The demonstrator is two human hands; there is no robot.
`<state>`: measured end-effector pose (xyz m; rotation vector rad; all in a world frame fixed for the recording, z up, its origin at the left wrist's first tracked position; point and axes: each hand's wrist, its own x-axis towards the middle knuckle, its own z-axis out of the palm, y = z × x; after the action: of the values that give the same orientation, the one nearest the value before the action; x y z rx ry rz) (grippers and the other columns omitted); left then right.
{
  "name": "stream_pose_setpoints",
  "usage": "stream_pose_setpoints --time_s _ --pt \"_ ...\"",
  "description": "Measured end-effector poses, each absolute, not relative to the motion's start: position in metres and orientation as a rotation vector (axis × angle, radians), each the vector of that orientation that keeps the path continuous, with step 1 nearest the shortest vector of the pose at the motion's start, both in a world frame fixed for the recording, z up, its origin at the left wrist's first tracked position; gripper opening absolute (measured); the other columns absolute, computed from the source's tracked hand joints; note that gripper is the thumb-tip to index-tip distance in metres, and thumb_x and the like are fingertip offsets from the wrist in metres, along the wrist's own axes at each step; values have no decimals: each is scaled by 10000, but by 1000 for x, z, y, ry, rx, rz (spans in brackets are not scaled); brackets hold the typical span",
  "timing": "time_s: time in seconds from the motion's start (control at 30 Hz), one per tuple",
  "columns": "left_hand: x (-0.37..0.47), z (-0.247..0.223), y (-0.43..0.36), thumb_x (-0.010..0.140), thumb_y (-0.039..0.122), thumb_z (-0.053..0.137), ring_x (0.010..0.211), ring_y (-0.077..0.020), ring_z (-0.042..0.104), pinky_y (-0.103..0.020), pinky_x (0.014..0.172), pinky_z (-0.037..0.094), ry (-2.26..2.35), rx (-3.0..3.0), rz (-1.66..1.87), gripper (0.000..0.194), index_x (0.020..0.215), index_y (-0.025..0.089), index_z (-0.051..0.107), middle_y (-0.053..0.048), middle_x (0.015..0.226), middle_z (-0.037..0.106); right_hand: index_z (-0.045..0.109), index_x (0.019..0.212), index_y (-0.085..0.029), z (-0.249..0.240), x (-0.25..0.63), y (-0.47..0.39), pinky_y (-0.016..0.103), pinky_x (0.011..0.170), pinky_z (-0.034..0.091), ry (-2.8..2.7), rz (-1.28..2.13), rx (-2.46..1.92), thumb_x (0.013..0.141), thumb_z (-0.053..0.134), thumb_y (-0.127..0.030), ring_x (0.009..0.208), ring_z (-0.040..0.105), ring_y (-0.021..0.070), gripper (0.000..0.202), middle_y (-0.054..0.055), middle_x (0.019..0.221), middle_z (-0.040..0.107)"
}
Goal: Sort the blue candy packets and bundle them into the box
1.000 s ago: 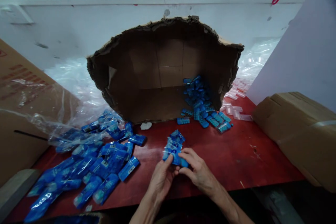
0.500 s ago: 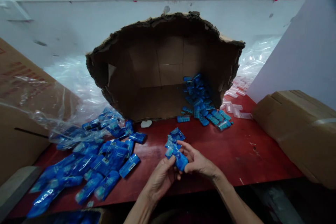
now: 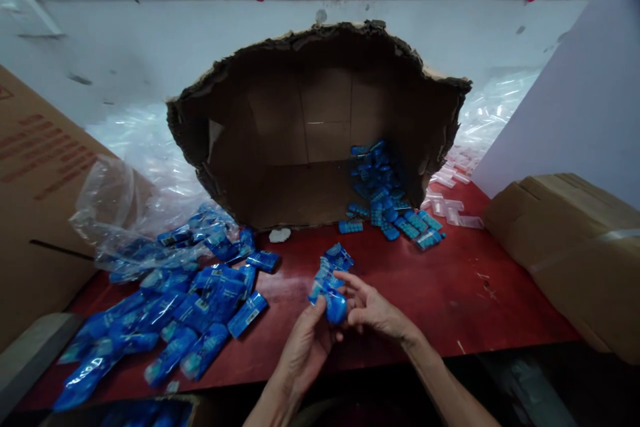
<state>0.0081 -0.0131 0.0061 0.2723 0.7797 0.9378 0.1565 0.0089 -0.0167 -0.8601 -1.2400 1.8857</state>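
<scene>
A small shiny blue plastic packet (image 3: 336, 307) is held low over the front middle of the table. My left hand (image 3: 307, 343) grips it from the left, thumb on top and fingers underneath. My right hand (image 3: 377, 312) is at its right side, with the index finger stretched along its far edge and the thumb bent close to it; the other fingertips are partly hidden. Just beyond the hands lie a few blue wrappers or packets (image 3: 339, 256). On the left spreads a loose heap of blue packets (image 3: 215, 297), some with barcodes.
A torn-edged cardboard box (image 3: 280, 197) lies open towards me, with blue-and-teal pieces (image 3: 380, 193) spilling from its right side. Clear plastic bags (image 3: 115, 207) cover part of the left heap. Clear plastic pieces (image 3: 453, 208) and a closed carton (image 3: 565, 247) sit on the right of the red table (image 3: 425, 293).
The held packet has turned and shifted slightly left in my hands. My right thumb has drawn back from its end. The plastic bag at the left has sunk lower.
</scene>
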Motion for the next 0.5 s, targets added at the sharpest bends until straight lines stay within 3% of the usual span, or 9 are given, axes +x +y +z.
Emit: stream_pose_setpoints --time_s 0.13,0.23,0.37,0.5 --pt "-31 18 2 727 498 460 621 -172 606 -270 520 470 751 88 1271 361 917 225 601 -37 702 666 515 1079 -228 -13 156 27 219 583 406 -1636 1200 -1317 750 534 -263 630 484 93 331 3 865 527" --pt "-57 29 14 773 504 360 702 -188 620 -289 588 499 698 73 1386 485 1037 146 554 -89 770 677 546 1031 -217 -15 151 40 260 706 393 -1911 662 -1598 797 490 -285 760 504 143 250 28 862 544" --pt "-50 25 15 813 324 396 598 -163 619 -271 553 494 834 148 1283 315 979 114 562 -60 627 656 606 856 -216 -26 135 44 330 732 356 -2001 454 -1747 793 495 -257 855 476 221 134 73 883 558" --pt "-17 2 2 732 247 543 459 -112 563 -204 431 427 1042 207 1097 166 858 141 564 -5 544 602 602 800 -223 -37 126 38 346 721 321 -2032 341 -1804 843 388 -201 841 457 229 220 82 853 564"
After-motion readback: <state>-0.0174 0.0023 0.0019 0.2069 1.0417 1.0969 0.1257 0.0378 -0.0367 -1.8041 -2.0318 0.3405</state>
